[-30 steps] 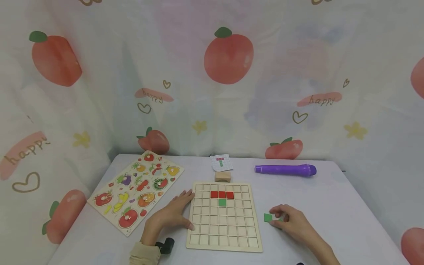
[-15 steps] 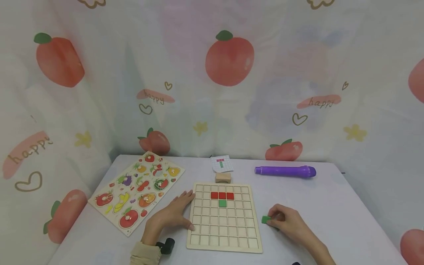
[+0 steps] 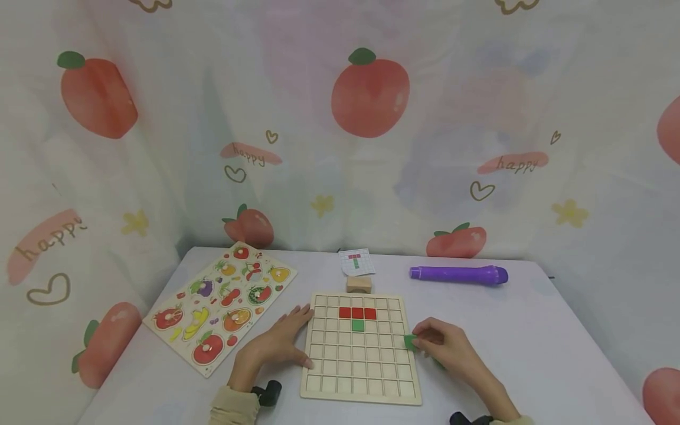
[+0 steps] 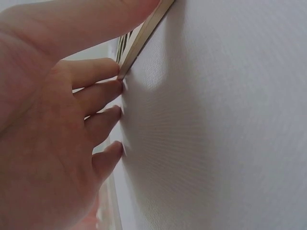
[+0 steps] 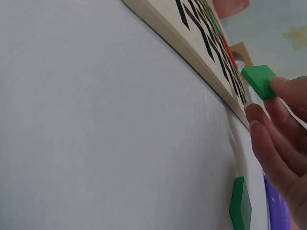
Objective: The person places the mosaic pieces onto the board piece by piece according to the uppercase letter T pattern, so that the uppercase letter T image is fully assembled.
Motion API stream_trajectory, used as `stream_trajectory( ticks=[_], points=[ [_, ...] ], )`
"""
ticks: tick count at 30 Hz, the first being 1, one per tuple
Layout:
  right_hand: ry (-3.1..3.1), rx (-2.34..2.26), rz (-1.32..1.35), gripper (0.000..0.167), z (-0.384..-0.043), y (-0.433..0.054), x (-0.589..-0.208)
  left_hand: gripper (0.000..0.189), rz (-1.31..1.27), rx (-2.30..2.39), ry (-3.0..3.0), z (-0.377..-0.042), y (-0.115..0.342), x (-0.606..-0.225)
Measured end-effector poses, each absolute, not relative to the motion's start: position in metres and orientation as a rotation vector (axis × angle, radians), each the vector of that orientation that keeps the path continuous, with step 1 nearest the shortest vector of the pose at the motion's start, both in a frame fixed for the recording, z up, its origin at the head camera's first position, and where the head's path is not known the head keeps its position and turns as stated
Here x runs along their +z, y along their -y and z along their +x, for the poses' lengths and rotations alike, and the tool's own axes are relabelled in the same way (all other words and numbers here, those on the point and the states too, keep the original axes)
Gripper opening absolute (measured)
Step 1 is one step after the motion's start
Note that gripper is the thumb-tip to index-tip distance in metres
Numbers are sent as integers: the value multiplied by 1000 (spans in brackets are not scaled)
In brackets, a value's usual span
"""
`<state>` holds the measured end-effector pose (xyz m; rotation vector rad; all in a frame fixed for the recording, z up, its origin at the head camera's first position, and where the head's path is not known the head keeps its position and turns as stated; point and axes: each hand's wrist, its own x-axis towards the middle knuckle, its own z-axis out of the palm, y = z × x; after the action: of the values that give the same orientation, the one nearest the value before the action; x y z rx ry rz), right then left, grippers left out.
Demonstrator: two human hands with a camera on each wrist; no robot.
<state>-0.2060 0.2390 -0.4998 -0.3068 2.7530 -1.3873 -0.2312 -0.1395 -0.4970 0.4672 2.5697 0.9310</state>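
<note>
A wooden grid board (image 3: 358, 370) lies flat in front of me. Three red square tiles (image 3: 358, 313) sit in one row of it, with a green tile (image 3: 358, 325) under the middle one. My left hand (image 3: 281, 342) rests at the board's left edge, thumb and fingertips against the rim, as the left wrist view (image 4: 120, 72) also has it. Between thumb and fingers, my right hand (image 3: 448, 348) pinches a green square tile (image 5: 259, 80), raised by the board's right edge. Another green tile (image 5: 241, 203) lies on the table below that hand, mostly hidden in the head view.
Behind the board stand a small wooden block (image 3: 359, 284) and a paper card (image 3: 356, 262) printed with a red and green T. To the left is a fruit peg puzzle (image 3: 215, 307). A purple microphone-shaped object (image 3: 457, 274) lies at the back right.
My right hand has picked the green tile up off the table and carried it left to the board's right edge. The left hand has stayed in place.
</note>
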Motion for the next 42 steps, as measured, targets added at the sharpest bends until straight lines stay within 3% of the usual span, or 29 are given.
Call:
stream_trajectory(
  ticks=[11,42],
  points=[
    [-2501,-1640,-414,23,-214,-211,-501,108,467,933,-2566,-231,140,-497],
    [-2556,-1465,-448,28,-221,-157,-502,107,473,922,-2563,-231,141,-497]
  ],
)
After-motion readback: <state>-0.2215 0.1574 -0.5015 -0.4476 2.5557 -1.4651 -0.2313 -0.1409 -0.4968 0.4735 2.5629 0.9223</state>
